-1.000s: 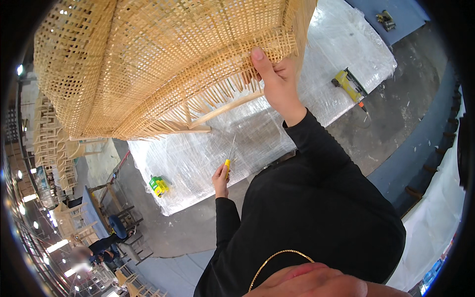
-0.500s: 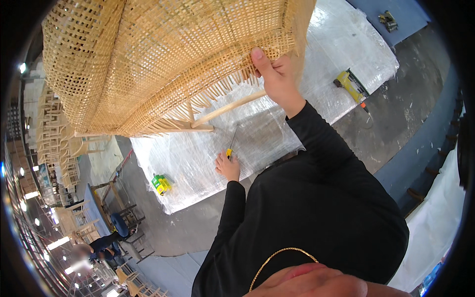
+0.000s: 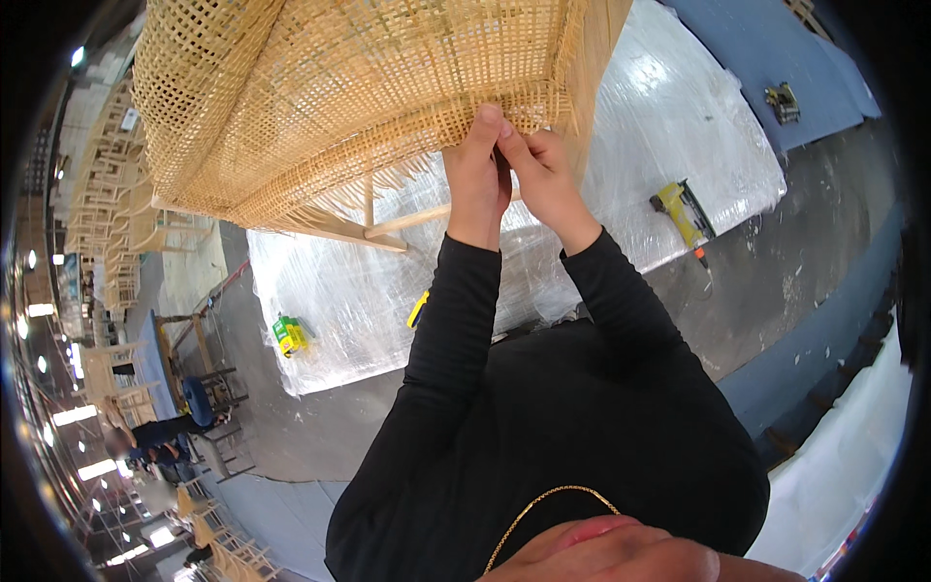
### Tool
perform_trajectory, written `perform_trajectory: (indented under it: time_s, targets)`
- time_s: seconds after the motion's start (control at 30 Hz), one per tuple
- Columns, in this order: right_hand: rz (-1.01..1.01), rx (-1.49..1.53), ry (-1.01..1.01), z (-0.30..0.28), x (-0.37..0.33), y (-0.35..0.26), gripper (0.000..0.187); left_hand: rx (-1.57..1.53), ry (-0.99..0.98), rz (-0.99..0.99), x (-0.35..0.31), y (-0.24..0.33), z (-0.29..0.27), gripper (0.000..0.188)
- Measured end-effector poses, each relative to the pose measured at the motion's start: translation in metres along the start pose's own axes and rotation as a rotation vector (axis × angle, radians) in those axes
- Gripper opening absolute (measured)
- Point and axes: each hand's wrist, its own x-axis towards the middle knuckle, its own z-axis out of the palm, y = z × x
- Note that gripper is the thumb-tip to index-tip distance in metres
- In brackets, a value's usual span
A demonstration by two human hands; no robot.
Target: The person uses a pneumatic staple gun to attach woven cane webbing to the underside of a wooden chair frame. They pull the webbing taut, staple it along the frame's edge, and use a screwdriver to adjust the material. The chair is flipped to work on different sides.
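Observation:
Woven cane webbing (image 3: 388,68) covers a wooden furniture frame (image 3: 364,239) in front of me, its lower edge frayed into loose strands. My left hand (image 3: 475,179) and my right hand (image 3: 548,184) meet at that edge, near its right end. Thumbs on top, both pinch the webbing with their fingertips close together; the other fingers are mostly hidden. Below my left forearm, a yellow-handled tool (image 3: 418,308) lies partly covered by my sleeve.
The worktable (image 3: 339,291) is wrapped in clear plastic. On it lie a yellow-green nail gun (image 3: 686,211) at right and a green-and-yellow box (image 3: 289,336) at left. Another tool (image 3: 782,101) rests on a blue surface. Stacked chair frames (image 3: 102,213) and people are at far left.
My left hand has left the yellow-handled tool on the table and come up to the webbing's edge beside my right hand. The right hand still pinches that edge.

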Motion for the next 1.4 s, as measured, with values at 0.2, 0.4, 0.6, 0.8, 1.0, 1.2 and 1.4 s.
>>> perform_trajectory:
  time_s: [0.2,0.4,0.6,0.8,1.0,1.2,1.4]
  targets:
    - [-0.008,0.072,-0.042,-0.004,0.0,-0.01,0.038,0.109,0.06,-0.02,0.007,0.002,0.002,0.046]
    - [0.06,-0.118,-0.3,-0.076,-0.033,-0.003,0.021,0.074,0.021,0.152,0.007,-0.005,0.003,0.055]
    - [0.113,-1.218,0.388,-0.315,-0.134,0.206,0.046,0.107,0.0,0.235,0.015,-0.009,0.005,0.052]
    - [0.382,-1.562,0.298,-0.365,-0.14,0.209,0.065,0.091,-0.028,0.208,0.014,-0.006,-0.002,0.05]
    - [0.494,-1.345,0.145,-0.421,-0.137,0.191,0.041,0.138,-0.131,0.123,0.023,-0.004,-0.003,0.042]
    - [0.513,-0.36,0.29,-0.191,-0.108,-0.032,0.027,0.443,-0.138,0.102,0.021,0.006,-0.015,0.038]
    - [0.134,-0.196,0.503,-0.008,-0.106,-0.118,0.026,0.309,-0.225,0.167,0.023,0.004,-0.007,0.039]
